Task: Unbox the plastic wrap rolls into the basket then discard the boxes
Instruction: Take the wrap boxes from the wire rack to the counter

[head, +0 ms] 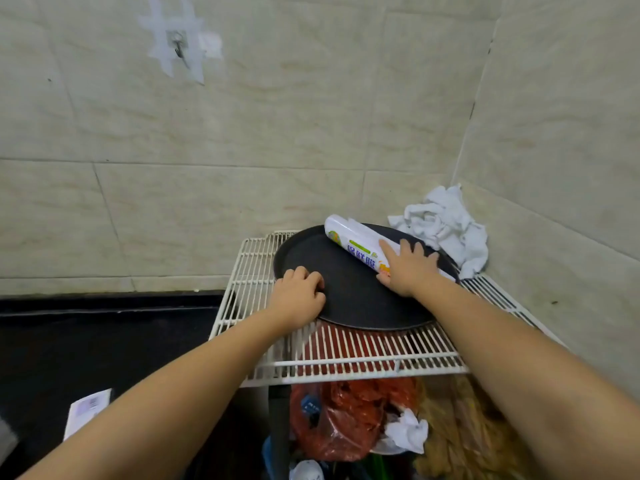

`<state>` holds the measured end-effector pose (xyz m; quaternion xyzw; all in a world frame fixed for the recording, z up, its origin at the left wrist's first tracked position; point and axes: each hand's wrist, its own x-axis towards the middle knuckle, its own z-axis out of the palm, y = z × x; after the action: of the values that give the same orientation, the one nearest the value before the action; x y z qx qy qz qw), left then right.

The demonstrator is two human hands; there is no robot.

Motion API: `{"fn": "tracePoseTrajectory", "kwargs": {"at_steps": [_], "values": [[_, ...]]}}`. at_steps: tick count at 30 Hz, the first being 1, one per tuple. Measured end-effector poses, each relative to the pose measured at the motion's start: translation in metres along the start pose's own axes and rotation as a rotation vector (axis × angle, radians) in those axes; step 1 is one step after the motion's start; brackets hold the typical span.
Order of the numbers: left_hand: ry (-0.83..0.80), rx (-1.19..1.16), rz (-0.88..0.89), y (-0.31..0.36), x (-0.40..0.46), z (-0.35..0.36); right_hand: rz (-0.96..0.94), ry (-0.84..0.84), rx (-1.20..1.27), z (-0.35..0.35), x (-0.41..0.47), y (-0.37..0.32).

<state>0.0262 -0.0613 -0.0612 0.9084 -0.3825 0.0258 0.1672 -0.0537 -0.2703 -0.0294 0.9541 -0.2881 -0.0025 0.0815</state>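
I judge this the pick-up step. My right hand [408, 268] lies over the white printed plastic-wrap box [360, 245], fingers spread, grip not yet closed. The box rests on the round black tray [353, 299], whose rim my left hand [299, 294] grips. Next: curl fingers round, lift.

A: What do we see of the body?
B: Two bare forearms, no sleeves. Left hand [298, 295] & right hand [408, 268], no gloves, rings or watch we can spot. Short nails, approx.
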Motion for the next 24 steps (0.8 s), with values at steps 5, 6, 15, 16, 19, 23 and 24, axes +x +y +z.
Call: {"fn": "tracePoseTrajectory", "kwargs": {"at_steps": [5,6,15,16,19,23,24], "values": [[0.034,-0.022,-0.005,0.001,-0.002,0.002,0.036,-0.054,0.194,-0.009,0.012,0.022],[0.035,-0.027,-0.005,0.001,-0.002,0.001,0.038,-0.055,0.219,-0.011,0.013,0.023],[-0.003,-0.016,0.012,-0.001,-0.002,0.002,0.037,-0.051,0.213,-0.032,0.0,0.004],[-0.025,-0.009,0.017,-0.001,-0.002,0.0,0.028,-0.042,0.222,-0.036,-0.004,-0.002],[-0.109,0.007,0.075,-0.004,-0.006,-0.012,-0.01,0.023,0.28,-0.053,-0.016,-0.027],[0.023,-0.08,0.115,-0.04,-0.031,-0.039,-0.085,0.078,0.432,-0.083,-0.031,-0.079],[0.053,-0.101,0.104,-0.056,-0.04,-0.045,-0.097,0.079,0.489,-0.09,-0.035,-0.096]]}}
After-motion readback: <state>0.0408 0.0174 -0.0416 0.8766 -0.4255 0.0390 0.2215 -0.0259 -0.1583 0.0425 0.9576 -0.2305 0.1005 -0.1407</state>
